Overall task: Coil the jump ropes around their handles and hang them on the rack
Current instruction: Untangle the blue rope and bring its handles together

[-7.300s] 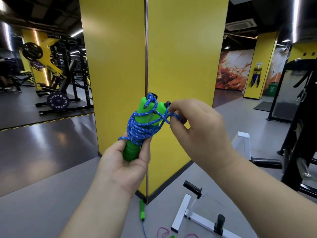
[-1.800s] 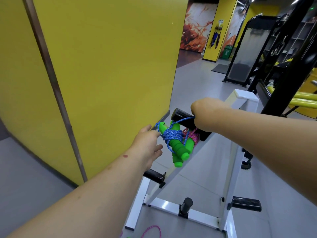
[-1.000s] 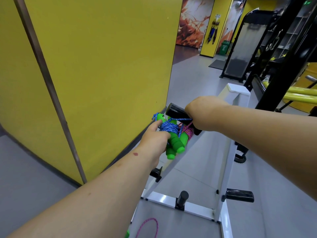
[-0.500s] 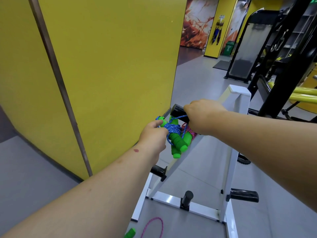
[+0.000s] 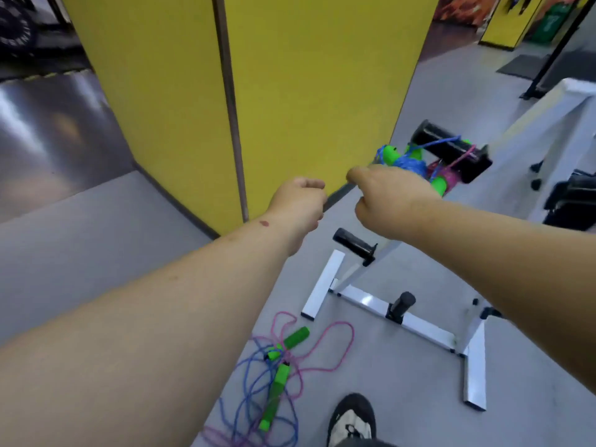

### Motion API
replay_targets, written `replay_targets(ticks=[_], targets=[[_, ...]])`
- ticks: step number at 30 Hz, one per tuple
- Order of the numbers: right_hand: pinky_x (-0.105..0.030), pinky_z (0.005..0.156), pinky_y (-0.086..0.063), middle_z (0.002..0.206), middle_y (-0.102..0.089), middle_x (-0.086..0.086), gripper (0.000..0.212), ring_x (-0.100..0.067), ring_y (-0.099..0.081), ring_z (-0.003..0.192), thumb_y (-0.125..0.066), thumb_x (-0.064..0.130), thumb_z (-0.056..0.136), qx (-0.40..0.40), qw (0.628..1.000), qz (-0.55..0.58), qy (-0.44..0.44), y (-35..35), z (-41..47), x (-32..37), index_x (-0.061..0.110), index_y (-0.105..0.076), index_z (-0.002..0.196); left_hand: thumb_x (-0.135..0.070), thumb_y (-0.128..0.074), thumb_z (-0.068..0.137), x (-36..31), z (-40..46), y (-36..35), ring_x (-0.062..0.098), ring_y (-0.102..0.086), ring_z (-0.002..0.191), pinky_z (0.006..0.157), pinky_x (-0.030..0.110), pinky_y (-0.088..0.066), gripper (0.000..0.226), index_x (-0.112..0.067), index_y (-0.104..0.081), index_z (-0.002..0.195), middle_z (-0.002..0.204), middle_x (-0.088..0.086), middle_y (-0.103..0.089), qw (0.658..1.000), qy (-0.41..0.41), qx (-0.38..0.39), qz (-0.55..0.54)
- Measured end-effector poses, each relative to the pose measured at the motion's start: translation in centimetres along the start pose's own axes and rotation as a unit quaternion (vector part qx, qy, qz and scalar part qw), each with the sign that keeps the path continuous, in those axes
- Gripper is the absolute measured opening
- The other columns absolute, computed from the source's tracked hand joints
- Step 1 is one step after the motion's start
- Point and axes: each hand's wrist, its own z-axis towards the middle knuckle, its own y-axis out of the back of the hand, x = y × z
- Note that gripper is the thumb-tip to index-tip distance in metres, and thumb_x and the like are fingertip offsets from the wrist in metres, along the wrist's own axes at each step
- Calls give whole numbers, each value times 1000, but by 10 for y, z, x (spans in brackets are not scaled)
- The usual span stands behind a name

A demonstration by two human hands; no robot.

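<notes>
The blue rope bundle (image 5: 407, 163), coiled around its green handles (image 5: 391, 152), hangs from the upper black peg (image 5: 446, 146) of the white rack (image 5: 371, 300). A loop of its blue cord goes over the peg. Just beside it, closer to the rack's post, a pink rope bundle (image 5: 449, 176) hangs from the same peg by a pink loop.

The right hand (image 5: 392, 196) is in front of the blue bundle and partly covers its lower end. Its fingers are loosely curled and its grip holds nothing that I can see; whether the knuckles touch the bundle, I cannot tell. The left hand (image 5: 300, 201) is in the air to the left, apart from the rack, with the fingers curled inward and its grip also empty.

On the grey floor (image 5: 387, 366), near the foot of the rack, two more ropes lie loose and tangled together: a pink rope (image 5: 335, 350) and a blue rope (image 5: 248, 379), with several green handles among them, one long handle (image 5: 276, 390) lying over the cords. A shoe (image 5: 353, 417) is at the bottom edge of the view, just right of this tangle.

The rack has other black pegs: a lower side peg (image 5: 354, 245) and a short upright peg (image 5: 401, 303) on the base bar. A yellow pillar (image 5: 274, 75) stands behind the hands.
</notes>
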Motion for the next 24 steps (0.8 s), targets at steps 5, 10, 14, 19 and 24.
replay_targets(ticks=[5, 10, 14, 19, 24], targets=[[-41, 74, -50, 112, -54, -10, 39, -37, -57, 104, -47, 17, 86, 96, 991, 88, 42, -93, -27, 94, 18, -44, 125, -13, -56, 77, 108, -3, 71, 23, -49, 58, 56, 24, -37, 24, -25, -62, 97, 82, 8, -59, 994, 80, -46, 59], [-43, 84, -51, 124, -53, -11, 53, -38, -57, 111, -53, 16, 83, 199, 970, 123, 57, -198, -51, 150, 20, -40, 134, -19, -59, 72, 228, 4, 118, 31, -63, 85, 72, 34, -49, 14, -22, -60, 85, 105, 23, -70, 975, 167, -89, 117], [-41, 77, -47, 122, -52, -8, 53, -38, -57, 109, -58, 19, 84, 270, 955, 118, 44, -271, -63, 164, 22, -38, 133, -13, -59, 77, 304, 18, 134, 39, -67, 109, 94, 46, -55, 32, -23, -66, 107, 112, 21, -69, 962, 211, -87, 150], [-46, 83, -53, 126, -50, -9, 58, -36, -54, 109, -58, 17, 85, 343, 934, 101, 16, -347, -62, 159, 22, -35, 138, -4, -55, 87, 361, 47, 124, 22, -57, 67, 61, 24, -43, 47, -21, -62, 130, 88, 9, -61, 959, 225, -39, 170], [-49, 86, -53, 132, -49, -9, 64, -35, -55, 113, -58, 7, 85, 404, 908, 108, 19, -405, -58, 154, 20, -35, 143, -4, -61, 90, 403, 78, 95, 19, -56, 58, 53, 27, -44, 51, -25, -57, 136, 84, 9, -61, 948, 238, 24, 209]])
